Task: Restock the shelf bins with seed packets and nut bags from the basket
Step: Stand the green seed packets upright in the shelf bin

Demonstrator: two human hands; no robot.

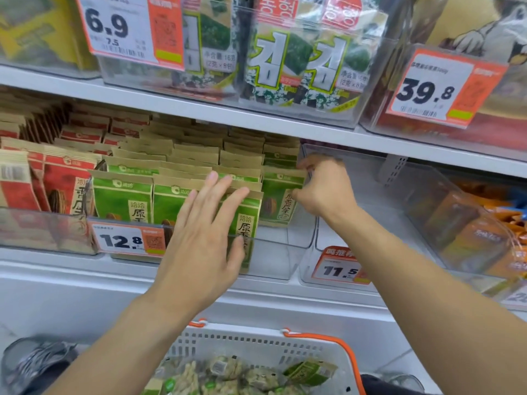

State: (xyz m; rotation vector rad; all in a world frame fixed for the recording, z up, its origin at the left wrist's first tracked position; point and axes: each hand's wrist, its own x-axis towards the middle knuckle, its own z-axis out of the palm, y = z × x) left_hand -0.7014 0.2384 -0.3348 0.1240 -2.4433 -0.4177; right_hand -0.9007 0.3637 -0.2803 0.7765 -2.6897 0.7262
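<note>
Green seed packets [122,195] stand in rows inside a clear shelf bin [273,246] on the middle shelf. My left hand [205,232] lies flat with straight fingers against the front packets. My right hand [325,186] reaches into the bin's right side, fingers curled round the edge of the rightmost green packet [278,201]. Below, a white basket [256,349] with an orange handle holds nut bags [228,374] and a green packet [310,372].
Red seed packets [57,183] fill the bin to the left. A clear bin [370,195] with an 11.5 tag stands to the right, orange bags [484,232] beyond it. Seaweed packs [285,58] sit on the shelf above. A shoe [34,363] shows at bottom left.
</note>
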